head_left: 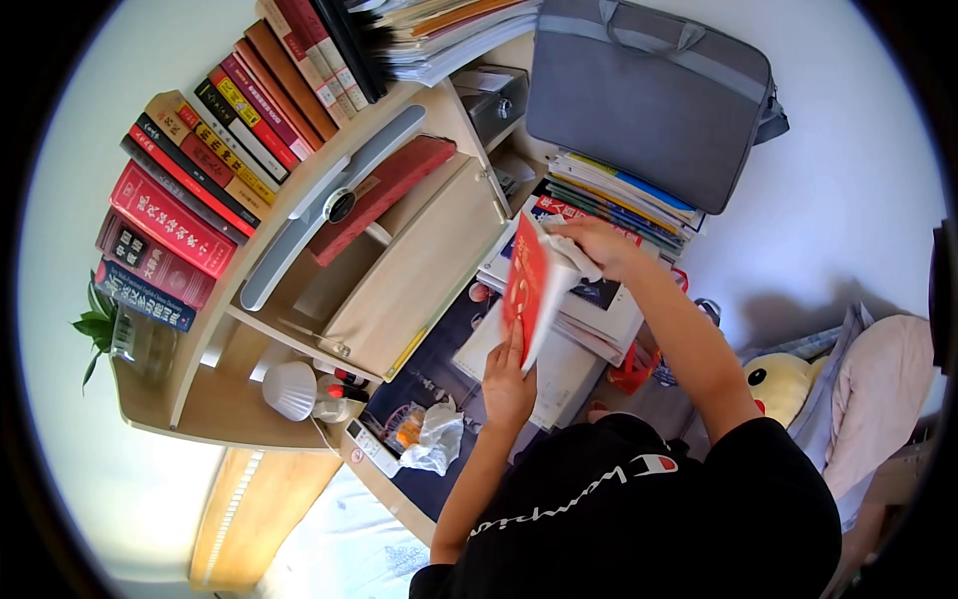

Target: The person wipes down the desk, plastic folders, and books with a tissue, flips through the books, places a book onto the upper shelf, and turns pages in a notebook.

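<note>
My left hand (509,387) grips a red-covered book (526,285) by its lower end, holding it upright over the desk with its white side turned to the right. At the book's upper end, my right hand (596,243) is closed on a crumpled white tissue (574,250), which lies against the book's edge. Beneath both hands are stacked books and papers (589,324) and a white box-like item (564,379), partly covered by my arms.
A shelf (205,349) with a row of books (180,220) rises on the left. A grey laptop bag (649,100) stands on piled magazines (624,200). On the desk lie a white remote (371,449) and a crumpled plastic bag (434,439). A yellow plush toy (778,384) sits at right.
</note>
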The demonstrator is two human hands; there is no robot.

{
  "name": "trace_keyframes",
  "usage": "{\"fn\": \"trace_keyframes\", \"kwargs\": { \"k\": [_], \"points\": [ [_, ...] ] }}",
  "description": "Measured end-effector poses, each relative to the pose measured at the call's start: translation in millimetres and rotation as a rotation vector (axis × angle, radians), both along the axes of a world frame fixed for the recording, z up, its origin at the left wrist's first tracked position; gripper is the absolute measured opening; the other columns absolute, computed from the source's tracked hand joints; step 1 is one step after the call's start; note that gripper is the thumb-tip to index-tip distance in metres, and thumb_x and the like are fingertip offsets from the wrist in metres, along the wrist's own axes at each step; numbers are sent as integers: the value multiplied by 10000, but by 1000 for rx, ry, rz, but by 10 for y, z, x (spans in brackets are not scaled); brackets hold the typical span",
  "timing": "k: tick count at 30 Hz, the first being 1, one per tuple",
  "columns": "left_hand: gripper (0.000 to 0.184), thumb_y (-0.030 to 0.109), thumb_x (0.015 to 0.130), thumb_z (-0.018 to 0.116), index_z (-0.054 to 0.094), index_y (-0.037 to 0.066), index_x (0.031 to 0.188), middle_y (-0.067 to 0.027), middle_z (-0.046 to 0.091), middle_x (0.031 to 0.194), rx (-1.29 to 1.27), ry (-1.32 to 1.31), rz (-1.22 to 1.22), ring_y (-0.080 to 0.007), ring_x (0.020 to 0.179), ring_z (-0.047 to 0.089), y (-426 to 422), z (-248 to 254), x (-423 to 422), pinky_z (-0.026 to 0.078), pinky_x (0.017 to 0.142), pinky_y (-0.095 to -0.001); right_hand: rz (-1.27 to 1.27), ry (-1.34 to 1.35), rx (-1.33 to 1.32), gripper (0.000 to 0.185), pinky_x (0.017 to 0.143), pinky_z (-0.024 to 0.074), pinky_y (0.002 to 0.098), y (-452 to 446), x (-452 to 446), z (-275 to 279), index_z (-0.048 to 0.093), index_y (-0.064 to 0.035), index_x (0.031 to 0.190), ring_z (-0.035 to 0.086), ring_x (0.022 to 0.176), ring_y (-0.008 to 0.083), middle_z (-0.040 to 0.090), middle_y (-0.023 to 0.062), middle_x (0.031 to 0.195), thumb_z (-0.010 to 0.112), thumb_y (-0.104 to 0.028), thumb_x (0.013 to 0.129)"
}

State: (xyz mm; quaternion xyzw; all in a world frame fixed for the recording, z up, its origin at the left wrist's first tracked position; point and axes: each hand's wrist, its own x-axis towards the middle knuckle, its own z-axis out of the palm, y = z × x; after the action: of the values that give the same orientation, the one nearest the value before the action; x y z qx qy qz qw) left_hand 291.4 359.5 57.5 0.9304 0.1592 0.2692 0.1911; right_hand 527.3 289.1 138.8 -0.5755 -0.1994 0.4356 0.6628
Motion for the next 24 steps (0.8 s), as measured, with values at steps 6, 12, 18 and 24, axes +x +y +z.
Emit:
{"fn": "trace_keyframes", "kwargs": {
  "k": [6, 12, 18, 24],
  "points": [
    [466, 95, 872, 530, 379, 10, 1305, -129, 539, 1191, -1232, -318, -210, -212, 1038, 544, 49, 87, 49, 424, 897, -311, -237, -820, 168, 364, 978, 354, 301, 531, -651, -659, 503, 10, 1209, 496, 1139, 215, 515, 151, 1247, 477, -208, 918],
    [404, 179, 913, 467, 400, 23, 1280, -101, 524, 1205, -1768, -480, -224, -200, 1063, 541, 341, 31, -202, 438, 912, -319, 149, -1301, 166, 431, 1023, 284, 461, -36, -1344, -471, 468, -23, 1246, 358, 1250, 358, 401, 192, 1335, 521, -183, 849],
    [533, 348, 898, 503, 379, 26, 1305, -93, 524, 1210, -1795, -263, -289, -181, 1071, 535, 404, -87, -348, 426, 921, -311, 288, -1618, 246, 513, 1029, 264, 490, 245, -1149, -210, 427, 4, 1265, 314, 1264, 383, 359, 215, 1347, 547, -229, 824],
    [575, 324, 868, 565, 365, 10, 1306, -123, 518, 1230, -1805, -351, -329, -213, 1089, 537, 328, 109, -305, 429, 936, -339, 212, -1370, 154, 414, 1029, 290, 391, 912, -660, -200, 485, 33, 1214, 385, 1236, 334, 440, 209, 1302, 407, -261, 932]
  ]
}}
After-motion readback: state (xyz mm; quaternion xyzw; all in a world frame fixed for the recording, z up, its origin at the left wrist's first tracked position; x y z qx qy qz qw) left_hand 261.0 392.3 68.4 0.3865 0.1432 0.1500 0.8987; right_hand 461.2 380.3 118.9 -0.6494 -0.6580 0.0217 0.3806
